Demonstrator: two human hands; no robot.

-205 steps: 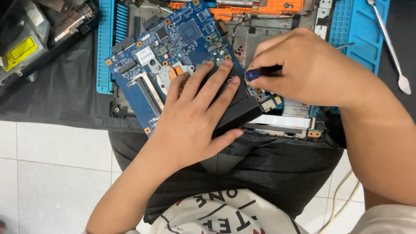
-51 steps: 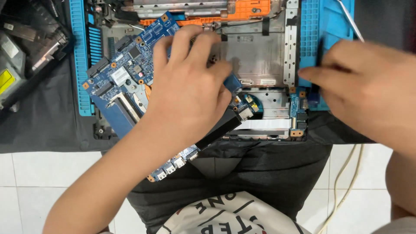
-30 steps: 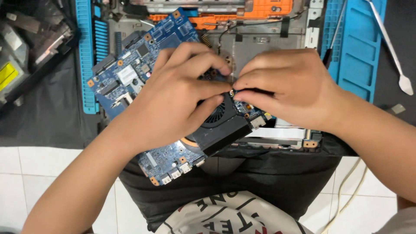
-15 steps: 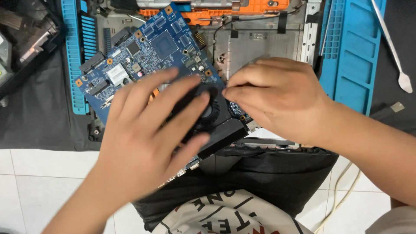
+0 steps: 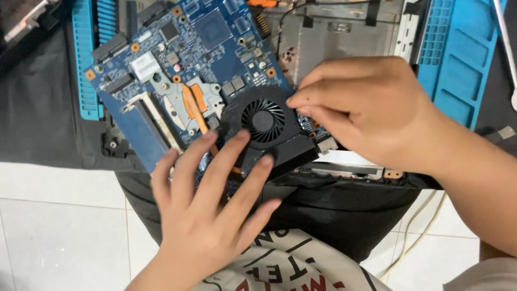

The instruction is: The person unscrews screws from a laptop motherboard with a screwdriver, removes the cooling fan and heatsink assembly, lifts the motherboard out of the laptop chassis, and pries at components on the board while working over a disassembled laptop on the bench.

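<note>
At the far left a dark cloth (image 5: 37, 108) covers the work surface, with a white tiled floor (image 5: 59, 215) below it and a blue ribbed tray (image 5: 89, 59) lying along the cloth's right edge. Just right of that tray, a blue circuit board (image 5: 215, 48) sits tilted on the open laptop chassis (image 5: 334, 43), its copper heat pipes (image 5: 196, 105) running down toward a black cooling fan (image 5: 264, 121) mounted at the board's lower right corner. The left hand (image 5: 210, 215) comes up from below with its fingers (image 5: 226, 161) spread wide and flat; the fingertips rest on the board's lower edge and on the fan's black housing, pressing rather than gripping. To the right, the right hand (image 5: 371, 116) is curled, its fingers (image 5: 312, 99) pinched narrow at the fan's upper right rim; whatever small part they hold cannot be made out. Further right lies a blue moulded mat (image 5: 458, 59), and a pale cable (image 5: 420, 231) trails over the floor beneath the right forearm.
</note>
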